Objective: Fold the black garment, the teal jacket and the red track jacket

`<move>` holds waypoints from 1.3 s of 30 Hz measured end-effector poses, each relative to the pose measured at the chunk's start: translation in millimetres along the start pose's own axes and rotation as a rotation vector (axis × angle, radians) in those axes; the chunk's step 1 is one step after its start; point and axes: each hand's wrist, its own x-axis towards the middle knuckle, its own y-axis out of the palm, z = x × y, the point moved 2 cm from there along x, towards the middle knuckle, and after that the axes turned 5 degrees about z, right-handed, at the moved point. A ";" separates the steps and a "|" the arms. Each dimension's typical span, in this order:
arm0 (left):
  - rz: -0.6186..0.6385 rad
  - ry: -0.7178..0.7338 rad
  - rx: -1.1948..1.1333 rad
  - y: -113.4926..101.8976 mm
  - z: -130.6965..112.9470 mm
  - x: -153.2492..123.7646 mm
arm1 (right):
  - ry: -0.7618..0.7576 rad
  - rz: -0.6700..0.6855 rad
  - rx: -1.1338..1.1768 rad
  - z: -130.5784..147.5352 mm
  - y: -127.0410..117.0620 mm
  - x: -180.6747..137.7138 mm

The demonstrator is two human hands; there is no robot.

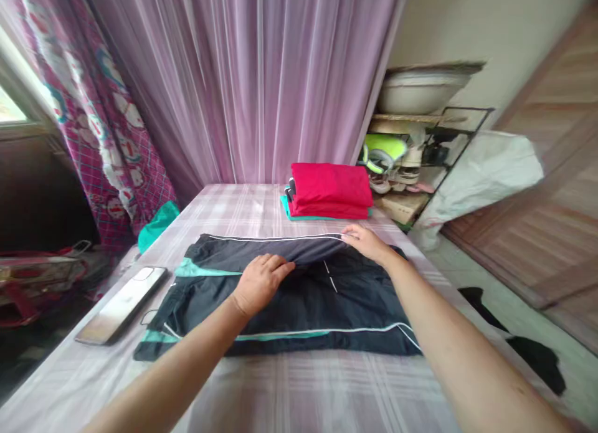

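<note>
Dark track pants (289, 302) with white piping and teal panels lie folded across the bed or table in front of me, a small cord loop showing at their left end. My left hand (264, 280) is closed over the middle of the upper folded layer, fingers curled on its near edge. Farther to the right, my right hand (364, 241) pinches the far edge of that layer along the white piping. Between the hands the fabric is slightly raised. What lies under the fingers is partly hidden.
Behind the pants sits a stack of folded red and teal clothes (331, 187). A phone (121, 305) lies at the left, near a teal cloth (157, 226). Purple curtains (243, 78) hang at the back. A rack (460, 131) with a basin and shoes stands right, beside a white sack (490, 168).
</note>
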 end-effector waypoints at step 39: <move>0.608 -0.734 -0.019 29.9 65.6 -63.1 | 0.070 0.205 -0.760 82.5 128.4 -71.6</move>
